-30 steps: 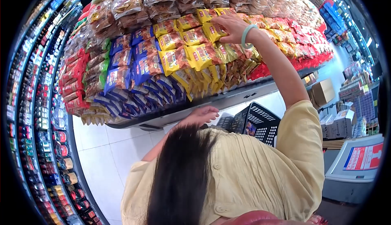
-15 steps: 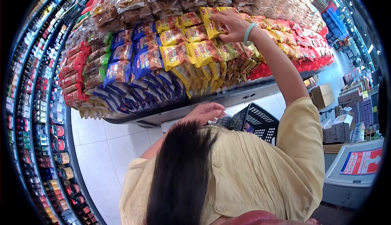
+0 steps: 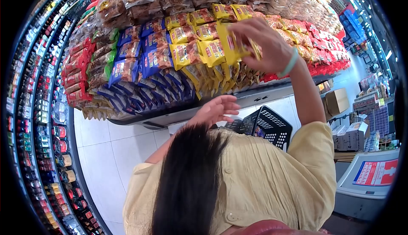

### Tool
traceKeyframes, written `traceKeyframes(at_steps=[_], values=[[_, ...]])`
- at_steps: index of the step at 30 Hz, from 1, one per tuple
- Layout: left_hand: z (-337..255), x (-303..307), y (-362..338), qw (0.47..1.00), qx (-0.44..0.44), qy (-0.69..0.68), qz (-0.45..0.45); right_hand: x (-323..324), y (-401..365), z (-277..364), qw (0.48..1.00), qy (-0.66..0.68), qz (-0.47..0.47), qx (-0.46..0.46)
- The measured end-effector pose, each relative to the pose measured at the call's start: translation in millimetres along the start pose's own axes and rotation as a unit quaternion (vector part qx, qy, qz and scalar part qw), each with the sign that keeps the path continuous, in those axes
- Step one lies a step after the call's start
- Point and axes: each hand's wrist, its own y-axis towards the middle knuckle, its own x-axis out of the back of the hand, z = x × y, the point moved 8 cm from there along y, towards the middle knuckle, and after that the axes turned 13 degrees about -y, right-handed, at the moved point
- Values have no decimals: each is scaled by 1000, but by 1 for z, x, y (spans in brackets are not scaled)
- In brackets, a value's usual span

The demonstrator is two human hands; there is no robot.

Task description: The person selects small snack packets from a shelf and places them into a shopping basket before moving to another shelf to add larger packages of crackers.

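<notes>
- Right hand [image 3: 265, 43]: raised beyond the black perforated plastic basket [image 3: 276, 128]; narrowed on a shiny yellow, pillow-shaped plastic snack packet [image 3: 229, 43], with the fingers bent over its top and side and the thumb below; a pale green ring bracelet [image 3: 290, 63] circles the wrist, and the forearm slants up from a bent elbow on the basket's right
- Yellow packet: tilted up in the right hand, beyond the basket and a little to its left; its lower end overlaps the flat rows of yellow packets [image 3: 183, 54] in view, though contact is hard to tell
- Left hand [image 3: 216, 109]: just left of the basket, low before the body; fingers loosely curved and spread, in the air
- Edges: the dark front rim of the display stand [image 3: 170, 115] runs beyond the basket and on to its left, below rows of blue snack packets [image 3: 156, 60]
- Room: bare white tiled floor [image 3: 100, 143] lies left of the basket, as far as the shelves of bottles and jars [image 3: 61, 145]; to the basket's right stand a brown cardboard box [image 3: 338, 101] and, nearer the body, a grey machine [image 3: 365, 184]
</notes>
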Motion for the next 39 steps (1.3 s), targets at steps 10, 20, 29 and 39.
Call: traceKeyframes(at_steps=[10, 20, 29, 39], values=[[-12, -10, 6, 995, -76, -29, -60, -45, -48, 74, 989, 97, 110, 16], [-1, -2, 2, 993, -18, 3, -119, -64, 1, -61, 990, -95, 37, -93], [-14, 9, -19, 987, -48, -5, -154, -121, 54, -116, 920, -286, 221, -151], [-21, 12, -30, 986, -44, 8, -162, -141, 65, -128, 898, -308, 266, -170]])
